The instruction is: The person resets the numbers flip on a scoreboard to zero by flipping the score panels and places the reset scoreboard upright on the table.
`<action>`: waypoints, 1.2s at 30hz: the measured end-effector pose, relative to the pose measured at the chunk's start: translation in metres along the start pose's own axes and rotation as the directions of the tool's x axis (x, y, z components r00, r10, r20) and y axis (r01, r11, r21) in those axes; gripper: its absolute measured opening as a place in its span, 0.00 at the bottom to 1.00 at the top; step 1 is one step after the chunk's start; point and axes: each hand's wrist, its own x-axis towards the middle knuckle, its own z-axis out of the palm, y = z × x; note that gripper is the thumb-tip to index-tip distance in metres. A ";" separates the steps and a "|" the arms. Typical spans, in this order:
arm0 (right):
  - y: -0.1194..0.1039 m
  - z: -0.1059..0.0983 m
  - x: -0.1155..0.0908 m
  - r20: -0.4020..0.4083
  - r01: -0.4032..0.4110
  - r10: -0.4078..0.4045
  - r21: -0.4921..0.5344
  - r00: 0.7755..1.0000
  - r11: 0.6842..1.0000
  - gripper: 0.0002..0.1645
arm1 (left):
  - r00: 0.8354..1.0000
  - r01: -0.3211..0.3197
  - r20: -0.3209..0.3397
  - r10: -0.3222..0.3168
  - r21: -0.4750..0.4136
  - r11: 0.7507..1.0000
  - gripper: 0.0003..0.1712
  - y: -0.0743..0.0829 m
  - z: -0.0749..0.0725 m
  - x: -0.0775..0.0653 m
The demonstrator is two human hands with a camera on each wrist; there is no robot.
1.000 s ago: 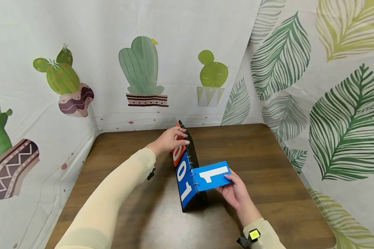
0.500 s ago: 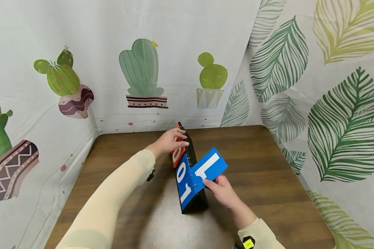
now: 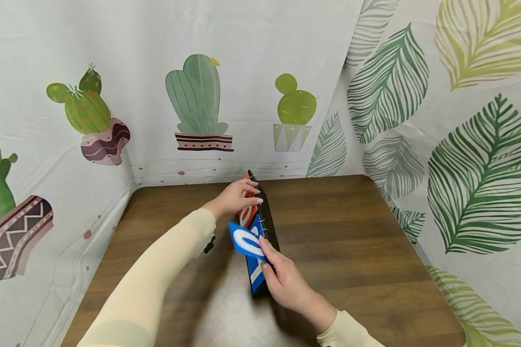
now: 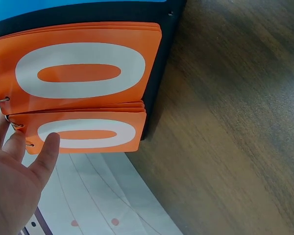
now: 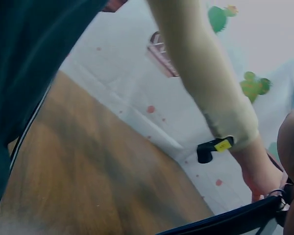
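A tabletop flip scoreboard [image 3: 267, 219] with a black base stands in the middle of the table, its ringed number cards facing left. My left hand [image 3: 239, 196] grips its far top edge, the thumb over the orange cards [image 4: 81, 71], which each show a white 0. With thumb and fingers, my right hand [image 3: 288, 284] pinches a blue card [image 3: 245, 242] marked 0, swung over to the front side and tilted off the stack. Behind it, the blue cards [image 3: 257, 277] on the board are partly hidden. In the right wrist view only the board's dark edge [image 5: 225, 223] shows.
The brown wooden table [image 3: 351, 231] has rounded corners. Cloth printed with cacti [image 3: 197, 96] hangs behind and at the left, and leaf-patterned cloth [image 3: 486, 168] at the right.
My right hand has moved left from the board's right side, turning the blue card from its 1 side over the rings to its 0 side. The left hand has stayed put.
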 end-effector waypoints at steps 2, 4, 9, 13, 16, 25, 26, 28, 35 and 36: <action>-0.001 0.003 0.000 0.006 0.032 -0.031 -0.073 0.999 0.997 0.33 | 1.000 -0.003 -0.005 0.003 0.011 1.000 0.28 -0.001 0.001 0.000; -0.002 0.005 0.000 0.036 0.031 -0.026 -0.121 0.999 0.992 0.32 | 1.000 -0.002 -0.007 0.002 0.017 1.000 0.28 -0.001 0.001 0.000; -0.003 0.009 -0.001 0.123 0.073 -0.041 -0.266 0.992 0.961 0.30 | 1.000 0.006 0.001 -0.006 0.027 1.000 0.28 0.000 0.000 0.000; -0.002 0.013 -0.001 0.158 0.144 -0.087 -0.400 0.984 0.905 0.29 | 1.000 0.018 0.015 -0.018 0.019 1.000 0.28 0.001 -0.001 -0.001; 0.000 0.017 -0.002 0.176 0.180 -0.107 -0.475 0.979 0.861 0.29 | 1.000 0.021 0.019 -0.021 0.013 1.000 0.28 0.002 -0.002 -0.003; 0.013 0.024 -0.005 0.187 0.279 -0.208 -0.582 0.960 0.764 0.26 | 1.000 0.015 0.023 -0.015 0.011 1.000 0.29 0.004 -0.003 -0.004; 0.014 0.025 -0.005 0.189 0.282 -0.211 -0.582 0.959 0.763 0.25 | 1.000 0.016 0.023 -0.017 0.010 1.000 0.29 0.004 -0.003 -0.004; 0.015 0.025 -0.004 0.186 0.286 -0.217 -0.581 0.958 0.762 0.24 | 1.000 0.019 0.022 -0.019 0.006 1.000 0.29 0.004 -0.003 -0.003; 0.019 0.028 -0.005 0.162 0.299 -0.252 -0.571 0.954 0.765 0.19 | 1.000 0.016 0.025 -0.016 0.010 1.000 0.29 0.004 -0.003 0.000; 0.020 0.028 -0.005 0.159 0.302 -0.258 -0.569 0.953 0.764 0.19 | 1.000 0.016 0.025 -0.016 0.011 1.000 0.29 0.003 -0.003 0.000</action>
